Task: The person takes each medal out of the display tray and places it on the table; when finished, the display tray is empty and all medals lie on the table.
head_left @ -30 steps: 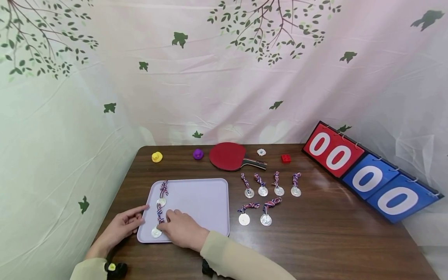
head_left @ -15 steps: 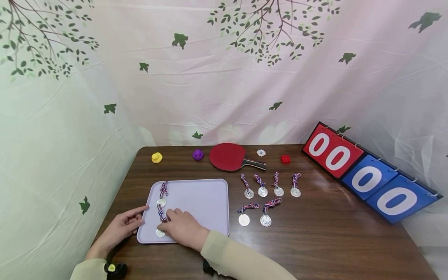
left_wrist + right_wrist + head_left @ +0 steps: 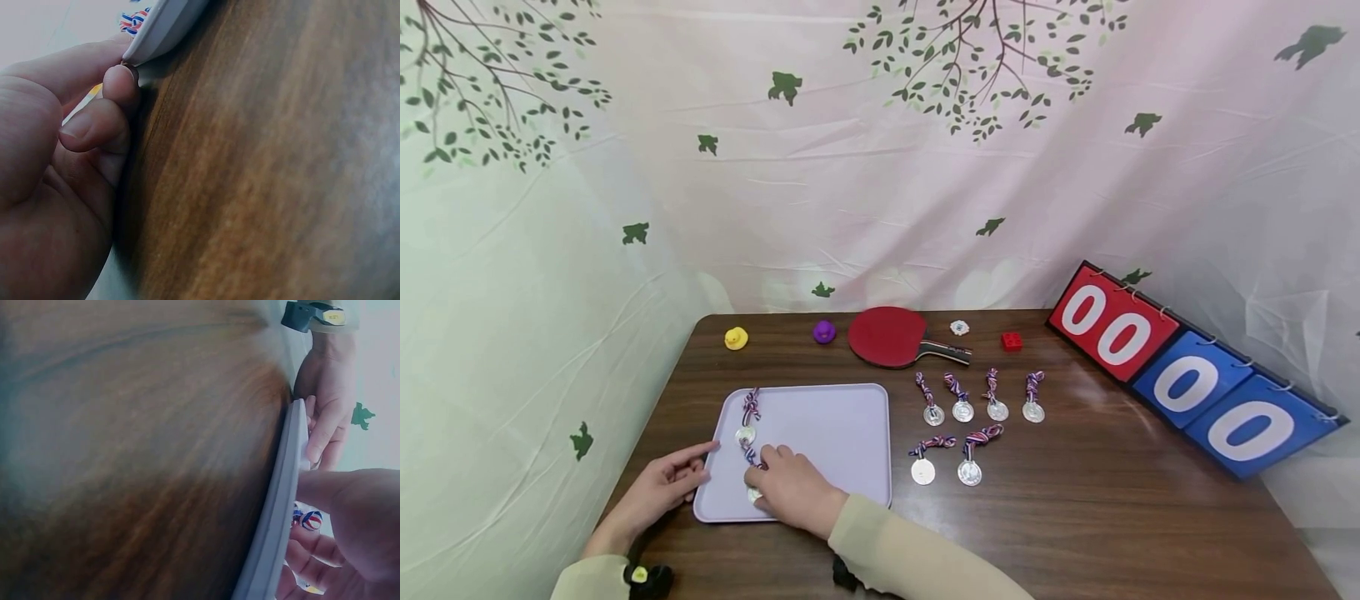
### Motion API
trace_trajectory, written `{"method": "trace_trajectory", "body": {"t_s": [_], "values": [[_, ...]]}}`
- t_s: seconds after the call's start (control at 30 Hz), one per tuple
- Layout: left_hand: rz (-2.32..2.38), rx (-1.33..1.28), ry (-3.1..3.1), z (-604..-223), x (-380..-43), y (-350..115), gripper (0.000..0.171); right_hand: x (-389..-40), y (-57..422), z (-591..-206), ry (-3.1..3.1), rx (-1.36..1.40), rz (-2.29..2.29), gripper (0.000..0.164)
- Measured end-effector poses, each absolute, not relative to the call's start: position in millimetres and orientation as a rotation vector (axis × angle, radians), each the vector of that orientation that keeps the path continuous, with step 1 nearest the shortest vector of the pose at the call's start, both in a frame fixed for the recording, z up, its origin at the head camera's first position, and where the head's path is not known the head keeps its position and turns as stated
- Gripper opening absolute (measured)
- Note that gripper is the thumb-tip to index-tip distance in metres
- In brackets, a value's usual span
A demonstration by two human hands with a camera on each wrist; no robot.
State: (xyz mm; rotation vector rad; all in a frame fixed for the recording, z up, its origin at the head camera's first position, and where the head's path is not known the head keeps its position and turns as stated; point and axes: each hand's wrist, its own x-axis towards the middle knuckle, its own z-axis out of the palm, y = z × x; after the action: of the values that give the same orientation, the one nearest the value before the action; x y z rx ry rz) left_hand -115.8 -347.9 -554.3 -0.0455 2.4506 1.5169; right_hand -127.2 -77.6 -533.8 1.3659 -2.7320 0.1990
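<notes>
Two silver medals with knotted red, white and blue ribbons lie along the left side of a pale lilac tray [image 3: 820, 417]. The upper medal [image 3: 746, 436] lies flat near the left rim. My right hand [image 3: 797, 492] pinches the lower medal [image 3: 754, 494] near the tray's front edge, covering part of the disc and ribbon. In the right wrist view its ribbon [image 3: 310, 519] shows between thumb and fingers. My left hand [image 3: 662, 485] touches the tray's left rim with the index finger extended; in the left wrist view its other fingers [image 3: 94, 125] bend beside the rim.
Several more medals [image 3: 970, 472] lie in two rows right of the tray. Behind stand a yellow duck [image 3: 736, 337], a purple duck [image 3: 823, 332], a red table tennis bat [image 3: 887, 336], a white ornament [image 3: 959, 327] and a red brick [image 3: 1012, 340]. A flip scoreboard [image 3: 1195, 367] stands right.
The lower medal has slid a little to the right under my right hand, its ribbon now slanting, and more of its disc is covered. My left hand has stayed at the tray rim.
</notes>
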Motion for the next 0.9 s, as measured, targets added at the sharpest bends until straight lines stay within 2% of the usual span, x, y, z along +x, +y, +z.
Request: {"method": "trace_trajectory", "body": {"t_s": [0.23,0.47,0.7,0.9], "values": [[1.523,-0.040,2.453,-553.6,-115.0,-348.7,0.046,-131.4,-78.8,-530.9,-2.837,1.329,0.387,0.018],[1.529,-0.033,2.445,-554.9,-114.6,-349.8,0.046,-133.6,-79.3,-529.2,-2.927,1.305,0.509,0.029],[1.547,-0.034,2.433,-554.7,-114.9,-349.3,0.046,-134.1,-78.5,-527.1,-2.922,1.301,0.468,0.020],[1.530,-0.041,2.443,-554.1,-115.8,-348.0,0.046,-135.7,-76.4,-526.0,-2.935,1.312,0.514,0.025]]}}
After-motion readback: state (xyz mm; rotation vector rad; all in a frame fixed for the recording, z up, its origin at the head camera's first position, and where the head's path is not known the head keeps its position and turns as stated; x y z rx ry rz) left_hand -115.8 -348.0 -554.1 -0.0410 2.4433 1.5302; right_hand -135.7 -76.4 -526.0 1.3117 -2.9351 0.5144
